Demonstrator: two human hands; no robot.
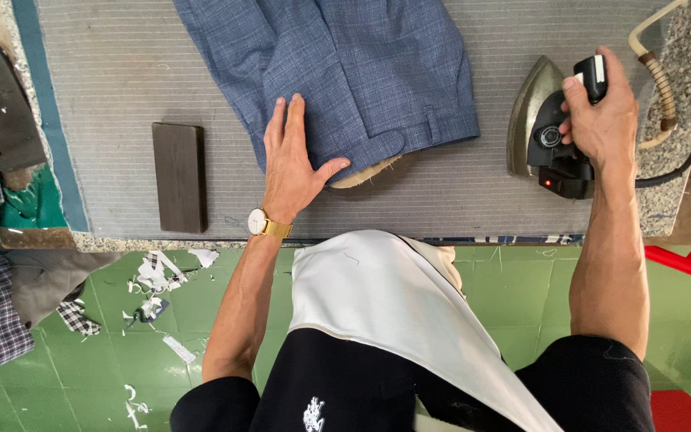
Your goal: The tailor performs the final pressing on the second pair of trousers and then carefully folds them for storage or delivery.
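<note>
My right grip is clamped on the iron, at three o'clock on the grey padded worktop. My left grip lies spread flat on the blue cloth. A dark block sits at nine o'clock. Paper scraps litter the green tiled floor.

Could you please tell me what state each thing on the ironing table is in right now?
Blue trousers: flat on the table, waistband toward the person.
Left hand: open, pressed flat on the trousers.
Right hand: closed around the iron's handle.
Iron: resting on the table beside the trousers.
Dark wooden block: lying flat, untouched.
</note>
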